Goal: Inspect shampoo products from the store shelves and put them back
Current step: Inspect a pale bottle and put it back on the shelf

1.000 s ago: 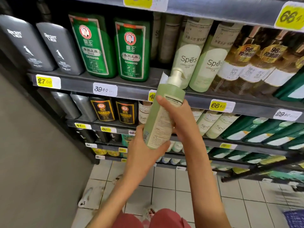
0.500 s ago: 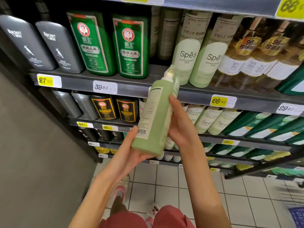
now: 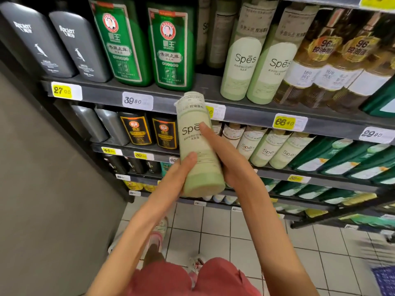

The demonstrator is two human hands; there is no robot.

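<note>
Spes bottle [image 3: 195,146] mid-frame, label facing camera; left hand [image 3: 178,178] wraps its lower body, right hand [image 3: 229,161] clasps the side, thumb on label. Should slide that thumb off the print, keeping base supported.

shelf [image 3: 102,96] | grey bottles [image 3: 79,52], green bottles [image 3: 171,50], pale Spēs bottles [image 3: 241,60], amber bottles [image 3: 320,69] (all standing) | price tags [image 3: 137,101] along edge

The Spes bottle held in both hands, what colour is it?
Spes bottle: pale green, cream label; best in the head view.

Head-worn camera looks forward and down, near the shelves [image 3: 102,96].
</note>
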